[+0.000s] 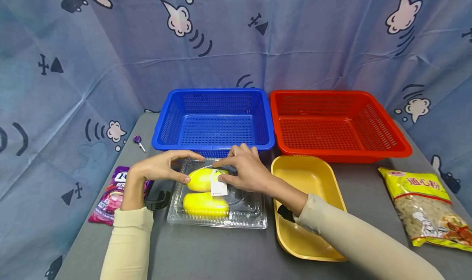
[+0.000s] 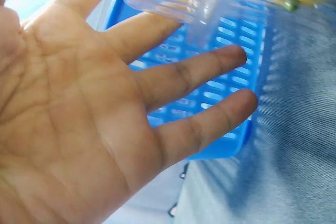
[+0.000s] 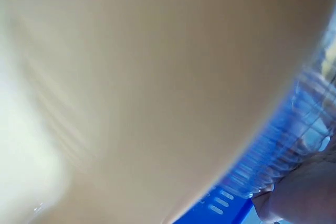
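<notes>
On the grey table sits a clear plastic clamshell box point(image 1: 243, 210) with its lid down. Inside lie two yellow fruit-like things, the far one point(image 1: 199, 180) beside a white tag point(image 1: 218, 185) and the near one point(image 1: 205, 205). My left hand point(image 1: 162, 167) is at the box's back left, thumb and forefinger spread over the lid. Its other fingers point(image 2: 210, 72) stretch out straight in the left wrist view. From the right, my right hand point(image 1: 248, 169) reaches over the lid, forefinger extended and thumb tip overlapping the tag. My sleeve blocks most of the right wrist view.
Behind the box stand a blue basket point(image 1: 217, 146) and a red basket point(image 1: 343, 149). A yellow tray point(image 1: 309, 247) lies under my right forearm. To the left are a purple packet point(image 1: 110, 200) and a lollipop point(image 1: 138, 140); a pasta bag point(image 1: 424, 208) lies far right.
</notes>
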The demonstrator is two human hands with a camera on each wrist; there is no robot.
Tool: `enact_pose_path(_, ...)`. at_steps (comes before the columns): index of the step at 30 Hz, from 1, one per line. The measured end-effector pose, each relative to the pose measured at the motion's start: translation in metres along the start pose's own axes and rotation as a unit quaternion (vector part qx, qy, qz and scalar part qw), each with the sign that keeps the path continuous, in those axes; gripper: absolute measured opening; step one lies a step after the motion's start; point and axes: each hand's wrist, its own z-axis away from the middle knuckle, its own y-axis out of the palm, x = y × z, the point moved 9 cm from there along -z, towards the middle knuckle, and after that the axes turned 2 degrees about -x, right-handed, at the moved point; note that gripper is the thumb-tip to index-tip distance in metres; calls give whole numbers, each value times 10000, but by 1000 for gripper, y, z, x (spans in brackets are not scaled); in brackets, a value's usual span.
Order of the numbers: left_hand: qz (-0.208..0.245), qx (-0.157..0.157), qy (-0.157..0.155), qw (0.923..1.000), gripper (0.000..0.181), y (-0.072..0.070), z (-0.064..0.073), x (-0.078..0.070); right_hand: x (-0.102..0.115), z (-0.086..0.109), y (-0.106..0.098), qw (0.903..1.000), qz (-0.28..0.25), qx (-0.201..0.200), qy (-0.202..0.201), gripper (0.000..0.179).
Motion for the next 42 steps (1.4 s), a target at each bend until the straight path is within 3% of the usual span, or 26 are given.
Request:
enact_pose_path(9,632,189,-30,9978,61,2,-3,10,0,0,4,9999,-29,93,-61,30)
enact_pose_path(17,766,228,-42,9968,62,3,-4,11,-3,-1,0,9959,-795,-340,280,12)
enact_pose_path(23,881,259,-26,9958,64,3,-4,11,-5,0,-2,9896,-1244,-635,352,10)
enact_pose_path(32,996,271,-69,9946,63,5,-6,11,-9,2,0,9816,-1860,-421,118,10)
enact_pose_path(37,973,218,-183,9948,63,5,-6,12,-9,6,-7,9661,-2575,-184,-92,10)
enact_pose_path(42,885,102,-311,9955,64,2,-4,12,-14,13,-26,9480,-3171,-221,-137,10)
